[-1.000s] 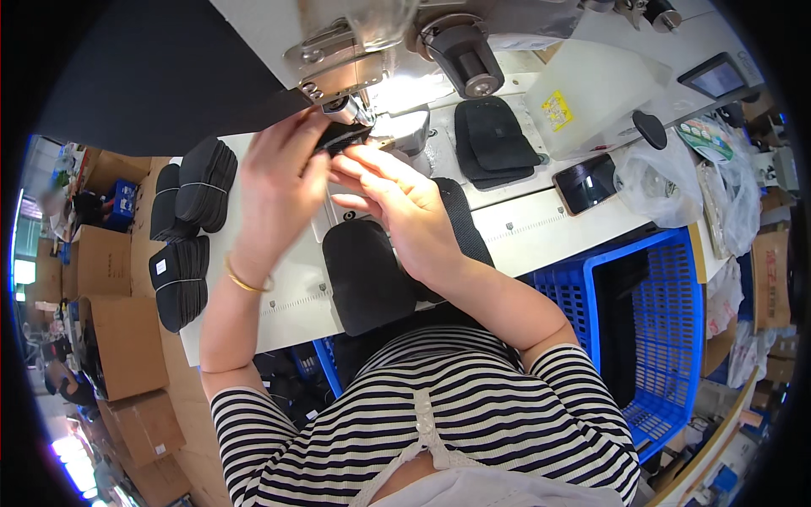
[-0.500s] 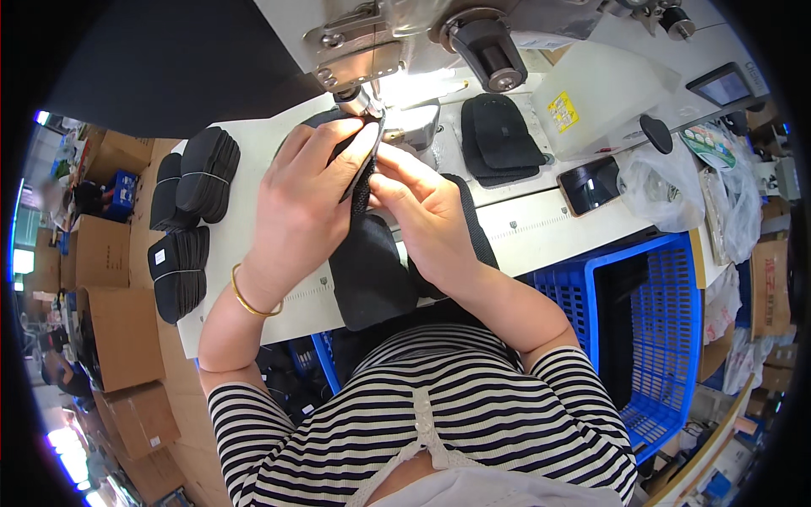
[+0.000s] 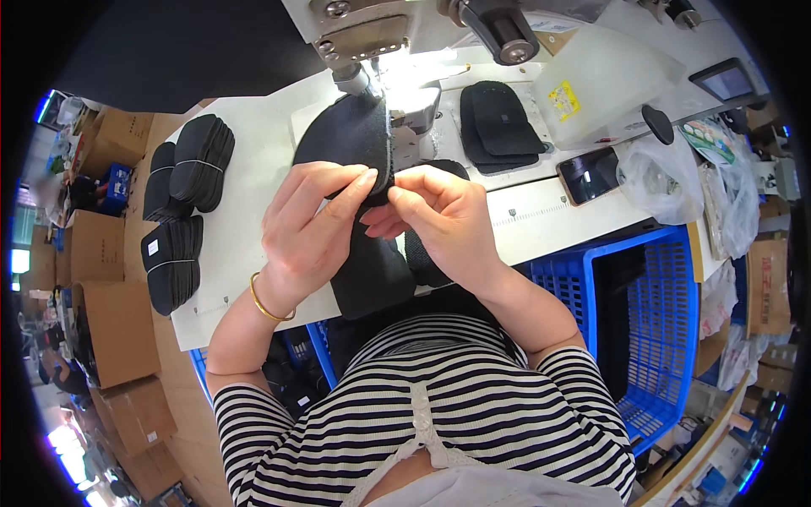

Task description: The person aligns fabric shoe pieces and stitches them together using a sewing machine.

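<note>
A black rounded fabric piece (image 3: 342, 135) lies with its far end under the foot of a sewing machine (image 3: 363, 38). A pale line runs along its right edge. My left hand (image 3: 306, 232) pinches this edge at the near end between thumb and forefinger. Just beside it, my right hand (image 3: 452, 221) pinches the same edge, its other fingers curled underneath. Another black fabric piece (image 3: 370, 275) lies below my hands and overhangs the table's front edge. Whether it is joined to the upper one is hidden by my fingers.
Banded stacks of black pieces (image 3: 201, 160) lie on the table (image 3: 245, 253) at left. Several loose black pieces (image 3: 503, 122) rest right of the machine, near a phone (image 3: 590, 176) and plastic bags (image 3: 663, 186). A blue crate (image 3: 667, 329) stands below right; cardboard boxes (image 3: 114, 329) stand left.
Both hands have moved toward me from beside the machine's foot. The fabric piece, bunched between my fingers before, now lies spread out with its edge showing.
</note>
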Available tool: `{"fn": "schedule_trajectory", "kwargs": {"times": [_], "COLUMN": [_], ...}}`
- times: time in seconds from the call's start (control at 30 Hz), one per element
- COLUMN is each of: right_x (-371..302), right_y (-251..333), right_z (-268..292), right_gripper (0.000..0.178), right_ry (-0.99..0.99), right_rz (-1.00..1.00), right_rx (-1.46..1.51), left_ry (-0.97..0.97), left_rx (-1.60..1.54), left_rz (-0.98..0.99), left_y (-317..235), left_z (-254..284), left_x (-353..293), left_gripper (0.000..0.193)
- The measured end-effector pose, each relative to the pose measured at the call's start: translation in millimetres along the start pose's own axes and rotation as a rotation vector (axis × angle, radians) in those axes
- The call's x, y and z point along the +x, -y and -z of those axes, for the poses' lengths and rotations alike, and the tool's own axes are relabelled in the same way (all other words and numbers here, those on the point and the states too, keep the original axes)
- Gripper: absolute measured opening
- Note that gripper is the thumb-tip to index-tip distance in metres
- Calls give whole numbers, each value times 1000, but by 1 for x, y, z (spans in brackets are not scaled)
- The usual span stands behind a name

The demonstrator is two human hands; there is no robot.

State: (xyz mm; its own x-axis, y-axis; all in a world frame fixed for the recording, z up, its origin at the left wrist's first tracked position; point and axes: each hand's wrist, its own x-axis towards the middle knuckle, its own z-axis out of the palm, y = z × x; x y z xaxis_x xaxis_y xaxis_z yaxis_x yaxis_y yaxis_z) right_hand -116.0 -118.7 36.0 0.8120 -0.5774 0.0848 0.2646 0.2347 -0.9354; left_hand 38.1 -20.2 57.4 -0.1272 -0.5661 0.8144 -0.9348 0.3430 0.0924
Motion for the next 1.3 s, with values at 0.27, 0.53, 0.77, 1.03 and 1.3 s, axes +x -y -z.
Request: {"fn": "schedule_trajectory", "kwargs": {"times": [0.27, 0.53, 0.77, 1.03, 1.3], "right_x": [0, -2, -1, 4, 31], "right_y": [1, 2, 2, 4, 2], "right_z": [-3, 1, 1, -3, 4], "right_gripper": [18, 19, 16, 13, 16], "right_ry": [0, -24, -91, -159, -148], "right_rz": [42, 84, 171, 145, 142], "right_rx": [-4, -119, -274, -206, -66], "left_ry": [-23, 1, 35, -67, -122], "left_rx": [100, 196, 226, 293, 236], "left_rz": [-69, -152, -232, -199, -158], "left_y": [-2, -10, -8, 4, 20], "left_z": [-4, -6, -7, -17, -25], "left_x": [0, -2, -2, -4, 9], "left_gripper": [44, 39, 38, 35, 37]}}
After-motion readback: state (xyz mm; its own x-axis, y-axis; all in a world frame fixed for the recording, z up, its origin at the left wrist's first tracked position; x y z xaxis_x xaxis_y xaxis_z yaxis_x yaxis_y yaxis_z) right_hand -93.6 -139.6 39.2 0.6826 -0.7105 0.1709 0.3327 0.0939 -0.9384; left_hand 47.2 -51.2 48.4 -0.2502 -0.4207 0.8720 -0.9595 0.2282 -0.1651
